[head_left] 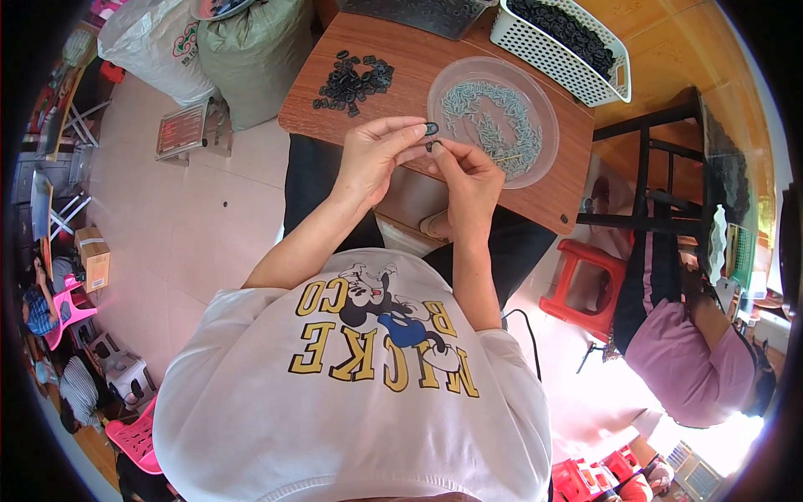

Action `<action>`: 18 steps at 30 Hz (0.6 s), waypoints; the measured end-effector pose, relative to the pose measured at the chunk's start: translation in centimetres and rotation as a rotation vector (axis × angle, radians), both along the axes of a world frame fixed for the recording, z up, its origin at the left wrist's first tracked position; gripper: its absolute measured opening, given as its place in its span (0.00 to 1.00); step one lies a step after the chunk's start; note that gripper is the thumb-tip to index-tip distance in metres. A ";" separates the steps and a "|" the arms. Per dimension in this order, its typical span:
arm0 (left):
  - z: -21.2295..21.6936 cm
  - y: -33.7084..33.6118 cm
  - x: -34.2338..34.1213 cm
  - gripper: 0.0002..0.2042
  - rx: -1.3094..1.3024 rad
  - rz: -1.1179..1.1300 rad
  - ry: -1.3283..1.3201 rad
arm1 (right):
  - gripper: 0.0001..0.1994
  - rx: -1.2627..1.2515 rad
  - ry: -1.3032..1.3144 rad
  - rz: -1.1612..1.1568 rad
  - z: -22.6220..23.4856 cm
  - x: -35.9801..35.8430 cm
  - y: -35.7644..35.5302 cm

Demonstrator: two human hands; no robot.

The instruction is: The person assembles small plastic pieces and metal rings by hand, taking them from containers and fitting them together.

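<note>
— Wood-brown table (pixel 544 202); grips?
— Left hand (pixel 372 155) pinches a glossy black oval piece (pixel 432 129); right hand (pixel 474 180) pinches a smaller dark piece (pixel 432 145) beside it.
— Nearby?
— Black pile (pixel 355 84) beyond left hand, clear bowl (pixel 548 125) beyond right.

Your fingers (pixel 406 136) show in bright light, fairly sharp; far to their lower right, glare bleaches the floor (pixel 585 389), and well out around them straight edges bend toward blackness
</note>
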State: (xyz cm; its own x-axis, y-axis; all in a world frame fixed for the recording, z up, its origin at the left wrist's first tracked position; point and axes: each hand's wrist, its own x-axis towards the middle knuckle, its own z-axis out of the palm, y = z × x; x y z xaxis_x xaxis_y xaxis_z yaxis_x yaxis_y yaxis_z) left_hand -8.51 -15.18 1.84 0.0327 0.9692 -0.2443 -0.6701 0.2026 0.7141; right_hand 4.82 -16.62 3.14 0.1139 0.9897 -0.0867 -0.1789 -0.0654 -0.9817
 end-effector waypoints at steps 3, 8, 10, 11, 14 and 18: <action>0.2 -0.3 0.1 0.07 0.034 0.042 0.080 | 0.07 0.007 -0.018 -0.002 -0.4 0.0 -0.1; -0.5 -0.7 0.1 0.07 0.078 0.035 0.121 | 0.07 0.004 0.014 -0.002 -0.7 0.0 -0.2; -0.3 -1.1 0.3 0.07 0.100 0.030 0.169 | 0.07 0.003 0.015 0.002 -0.8 0.0 -0.2; -0.3 -1.2 0.4 0.08 0.121 0.025 0.216 | 0.08 0.006 0.032 0.001 -0.9 0.0 -0.2; -0.5 -1.2 0.2 0.08 0.107 0.008 0.229 | 0.11 0.022 0.073 0.017 -0.8 -0.1 -0.3; -0.3 -1.3 -0.1 0.10 0.121 -0.026 0.282 | 0.15 0.065 0.105 0.111 -1.2 0.2 -0.4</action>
State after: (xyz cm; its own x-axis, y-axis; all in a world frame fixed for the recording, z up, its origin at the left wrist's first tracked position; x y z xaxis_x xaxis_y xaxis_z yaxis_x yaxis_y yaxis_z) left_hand -8.60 -16.43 1.54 0.0054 0.9915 -0.1299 -0.4377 0.1191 0.8912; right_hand 5.06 -16.98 1.96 -0.0031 0.9996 -0.0279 -0.2760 -0.0277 -0.9608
